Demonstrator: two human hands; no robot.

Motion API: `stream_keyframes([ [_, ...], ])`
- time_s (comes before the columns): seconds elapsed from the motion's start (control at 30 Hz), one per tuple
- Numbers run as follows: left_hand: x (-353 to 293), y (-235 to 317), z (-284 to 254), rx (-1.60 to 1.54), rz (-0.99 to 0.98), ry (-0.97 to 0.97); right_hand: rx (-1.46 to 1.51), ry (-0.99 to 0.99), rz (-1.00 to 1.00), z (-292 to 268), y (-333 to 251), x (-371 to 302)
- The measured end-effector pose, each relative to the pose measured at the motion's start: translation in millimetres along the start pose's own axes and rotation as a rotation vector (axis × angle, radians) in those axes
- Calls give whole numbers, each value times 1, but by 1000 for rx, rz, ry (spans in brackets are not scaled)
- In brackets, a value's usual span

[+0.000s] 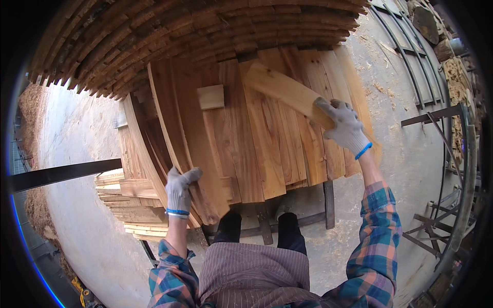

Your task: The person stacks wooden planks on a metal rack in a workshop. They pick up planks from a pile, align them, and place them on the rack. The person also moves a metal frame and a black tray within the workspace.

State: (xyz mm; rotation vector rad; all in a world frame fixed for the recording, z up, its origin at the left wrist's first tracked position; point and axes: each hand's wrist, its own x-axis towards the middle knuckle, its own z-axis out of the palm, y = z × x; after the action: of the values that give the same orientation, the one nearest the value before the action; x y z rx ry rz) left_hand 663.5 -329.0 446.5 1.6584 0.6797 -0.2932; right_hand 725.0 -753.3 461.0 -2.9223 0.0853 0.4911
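My right hand [346, 126], in a grey-palmed work glove with a blue cuff, is closed round the near end of a pale wooden plank [285, 91]. That plank is held at a slant over a row of reddish-brown boards [263, 149] laid side by side. My left hand [179, 191], gloved alike, grips the near part of a long wooden board [191, 136] at the left of the row. This board is tilted, with its edge raised. A small pale wood block [211, 97] lies on the boards near the middle.
A large stack of rough planks [205, 31] rises along the far side. Shorter boards are piled [141, 205] at the left, near a dark metal bar [67, 173]. A metal frame [328, 205] supports the boards. Metal racks [413, 56] and logs line the right.
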Motion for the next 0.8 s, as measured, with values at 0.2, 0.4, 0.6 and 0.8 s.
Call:
stream_keyframes([
  [0.2, 32, 9, -3, 542, 858, 445, -257, -47, -98, 41, 3, 68],
  [0.4, 152, 71, 112, 1544, 844, 46, -410, 96, -159, 17, 10, 137],
  [0.6, 217, 67, 124, 1618, 856, -123, -337, -90, -72, 14, 0, 162],
  [0.8, 226, 66, 131, 1476, 934, 102, -505, -4, -19, 33, 0, 189],
])
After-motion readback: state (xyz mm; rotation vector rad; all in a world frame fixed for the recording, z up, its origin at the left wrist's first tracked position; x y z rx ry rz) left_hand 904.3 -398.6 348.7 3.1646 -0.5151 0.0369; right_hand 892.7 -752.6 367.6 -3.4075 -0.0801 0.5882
